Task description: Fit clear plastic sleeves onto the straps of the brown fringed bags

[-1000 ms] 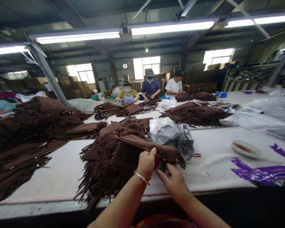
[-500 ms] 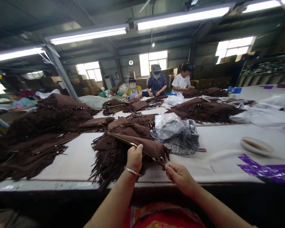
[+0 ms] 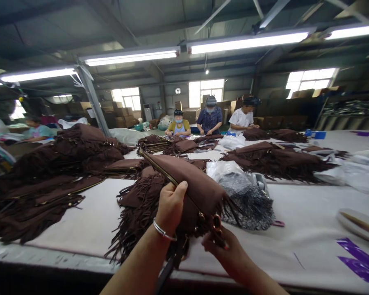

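My left hand [image 3: 172, 205], a silver bangle on its wrist, is closed on the zippered edge of a brown fringed bag [image 3: 197, 176]. The bag is lifted and tilted, its far end up to the left, with a gold zipper along the near edge. At its lower right end, my right hand [image 3: 223, 250] has its fingers curled round a dark strap end with a coppery metal ring [image 3: 217, 221]. Exactly how the fingers grip is partly hidden. Beneath the bag lies a pile of similar fringed bags [image 3: 135, 209]. A dark strap [image 3: 166, 272] hangs below my left wrist.
Right of the bag is a clear plastic bag [image 3: 224, 170] on speckled grey material [image 3: 246, 209]. A tape roll [image 3: 359, 225] and purple plastic strips [image 3: 361, 258] lie farther right. A large heap of brown bags [image 3: 67, 151] is on the left. Several people work across the table.
The bag has risen toward me and swung steeper in my left hand. My right hand has gone from pinching the bag's corner to curling round the ringed strap end. The view has shifted.
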Available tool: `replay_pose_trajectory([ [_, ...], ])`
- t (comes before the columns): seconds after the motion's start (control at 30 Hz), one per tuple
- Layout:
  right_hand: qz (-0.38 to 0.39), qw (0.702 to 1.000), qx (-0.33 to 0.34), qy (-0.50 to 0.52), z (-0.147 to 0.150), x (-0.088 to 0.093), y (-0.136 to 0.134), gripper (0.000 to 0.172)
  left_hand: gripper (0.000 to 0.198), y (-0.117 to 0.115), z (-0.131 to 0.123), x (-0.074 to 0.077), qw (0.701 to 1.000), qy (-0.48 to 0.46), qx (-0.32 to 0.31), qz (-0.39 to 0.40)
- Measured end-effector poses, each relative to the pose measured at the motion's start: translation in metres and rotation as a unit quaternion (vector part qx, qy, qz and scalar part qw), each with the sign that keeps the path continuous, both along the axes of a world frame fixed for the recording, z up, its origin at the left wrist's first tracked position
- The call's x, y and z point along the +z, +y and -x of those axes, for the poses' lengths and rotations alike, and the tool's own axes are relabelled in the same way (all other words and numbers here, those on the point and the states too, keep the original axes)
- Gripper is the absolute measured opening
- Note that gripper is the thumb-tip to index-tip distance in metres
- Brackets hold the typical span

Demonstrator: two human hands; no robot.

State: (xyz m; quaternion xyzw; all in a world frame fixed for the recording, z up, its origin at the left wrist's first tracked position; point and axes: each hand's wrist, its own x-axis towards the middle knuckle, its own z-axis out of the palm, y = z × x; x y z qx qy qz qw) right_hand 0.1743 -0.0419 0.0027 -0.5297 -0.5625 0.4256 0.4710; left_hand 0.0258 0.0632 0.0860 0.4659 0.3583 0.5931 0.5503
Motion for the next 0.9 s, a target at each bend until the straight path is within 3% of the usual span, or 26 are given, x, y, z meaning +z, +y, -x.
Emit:
replay_pose_trajectory([
  [0.1, 0.051, 0.995, 0.034, 0.073, -0.002, -0.006, -0.008, 0.035, 0.026, 0.036, 0.015, 0.003, 0.999, 0.026, 0.019, -0.023],
  [0.17, 0.102, 0.986, 0.052, 0.120, 0.000, -0.018, -0.011, 0.041, 0.019, 0.061, 0.028, 0.000, 0.993, 0.094, 0.062, -0.028],
  [0.27, 0.195, 0.966, 0.046, 0.161, 0.007, -0.043, -0.010, 0.042, 0.009, 0.073, 0.045, -0.019, 0.972, 0.180, 0.149, -0.022],
  [0.37, 0.257, 0.946, 0.035, 0.196, 0.012, -0.063, -0.009, 0.041, 0.015, 0.042, 0.050, -0.055, 0.958, 0.223, 0.176, -0.046],
  [0.4, 0.269, 0.939, 0.037, 0.210, 0.013, -0.067, -0.009, 0.042, 0.012, 0.025, 0.048, -0.069, 0.957, 0.246, 0.149, -0.040],
  [0.43, 0.277, 0.933, 0.040, 0.224, 0.013, -0.069, -0.009, 0.043, 0.008, 0.007, 0.044, -0.083, 0.962, 0.258, 0.088, 0.000],
  [0.5, 0.292, 0.923, 0.054, 0.247, 0.014, -0.071, -0.010, 0.048, 0.025, -0.026, 0.031, -0.107, 0.958, 0.230, -0.057, 0.163],
  [0.57, 0.298, 0.918, 0.077, 0.250, 0.015, -0.072, -0.012, 0.053, 0.034, -0.047, 0.016, -0.123, 0.934, 0.103, -0.159, 0.302],
  [0.67, 0.269, 0.936, 0.137, 0.181, 0.017, -0.072, -0.015, 0.056, 0.038, -0.055, -0.001, -0.133, 0.917, -0.085, -0.154, 0.357],
  [0.73, 0.226, 0.958, 0.153, 0.094, 0.014, -0.070, -0.016, 0.048, 0.037, -0.051, -0.008, -0.135, 0.923, -0.123, -0.121, 0.343],
  [0.8, 0.189, 0.975, 0.117, 0.020, 0.004, -0.065, -0.018, 0.034, 0.036, -0.046, -0.011, -0.138, 0.931, -0.103, -0.116, 0.331],
  [0.9, 0.157, 0.987, -0.014, -0.044, -0.028, -0.057, -0.020, 0.028, 0.039, -0.040, -0.014, -0.147, 0.935, -0.060, -0.122, 0.326],
])
